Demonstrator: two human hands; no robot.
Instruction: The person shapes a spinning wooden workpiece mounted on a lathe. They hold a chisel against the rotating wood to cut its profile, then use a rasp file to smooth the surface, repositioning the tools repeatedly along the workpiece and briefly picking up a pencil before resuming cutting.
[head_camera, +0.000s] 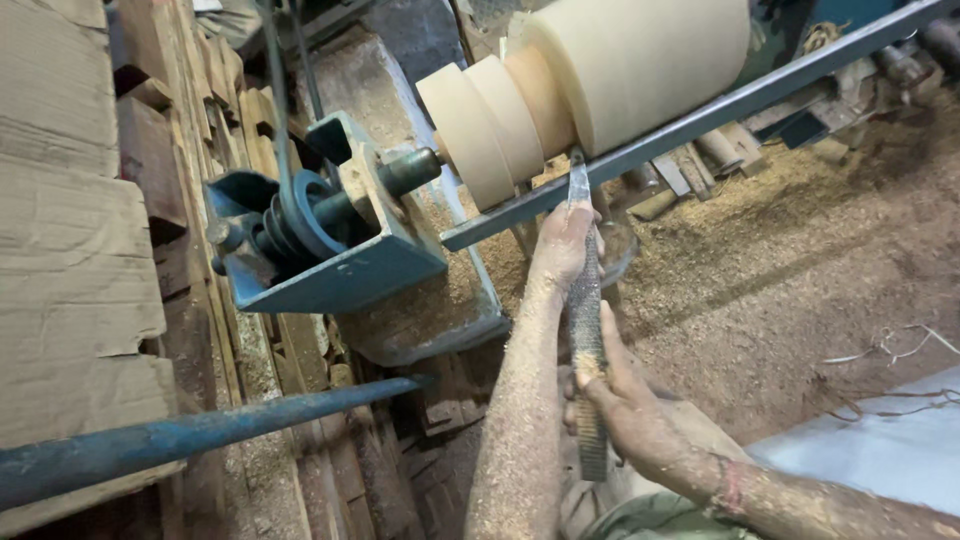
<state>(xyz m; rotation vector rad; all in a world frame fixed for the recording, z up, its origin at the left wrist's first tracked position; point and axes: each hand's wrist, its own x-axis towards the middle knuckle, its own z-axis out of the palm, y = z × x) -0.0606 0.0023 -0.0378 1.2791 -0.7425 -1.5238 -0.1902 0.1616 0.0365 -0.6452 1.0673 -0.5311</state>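
Both forearms, dusted with sawdust, hold a long metal file (586, 310) against a turning pale wood blank.

From nine o'clock, a blue steel bar (200, 432) slants across stacked timber; toward eleven o'clock sits a blue bearing bracket (330, 270) with its pulley (295, 215) and shaft. At centre, the left hand (563, 245) presses its fingers flat on the file's upper end, just under the tool rest (700, 118). Its tip meets the stepped wood blank (600, 75) at twelve o'clock. Toward five o'clock, the right hand (640, 415) is clenched around the file's lower end. Sawdust covers the floor (800, 260) at three o'clock.
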